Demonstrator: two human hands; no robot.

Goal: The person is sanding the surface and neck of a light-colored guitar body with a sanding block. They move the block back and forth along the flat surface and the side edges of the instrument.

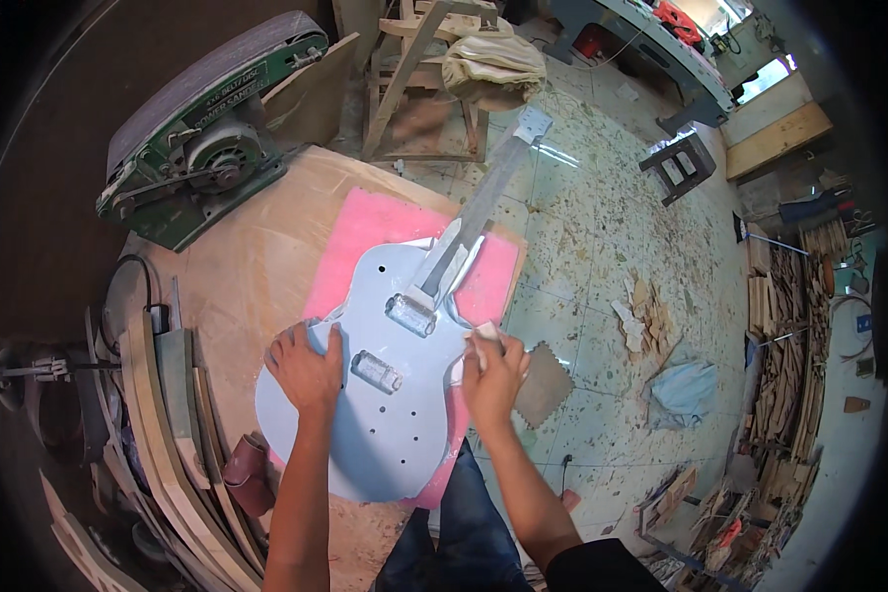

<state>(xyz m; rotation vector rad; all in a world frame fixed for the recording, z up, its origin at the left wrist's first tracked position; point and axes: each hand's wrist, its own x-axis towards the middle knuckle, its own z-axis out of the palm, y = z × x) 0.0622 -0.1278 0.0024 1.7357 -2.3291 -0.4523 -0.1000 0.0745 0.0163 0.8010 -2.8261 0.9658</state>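
Observation:
A pale blue-grey electric guitar body (390, 414) lies face up on a pink foam sheet (343, 222), its bare neck (486, 187) pointing away to the upper right. Two rectangular pickup cavities and several small holes show in its top. My left hand (306, 370) rests on the left side of the body, fingers spread and thumb apart. At the right-hand waist, my right hand (495, 380) pinches a small pale block (485, 335) against the guitar's edge. Whitish covering, perhaps paper or tape, shows around the neck joint.
The workbench (237, 266) carries a green belt sander (207, 148) at the far left. Curved wood strips (173, 424) and a dark red roll (250, 474) lie nearer. Right of the bench, a debris-strewn tiled floor (582, 296) holds a blue cloth (683, 393) and a dark stool (678, 166).

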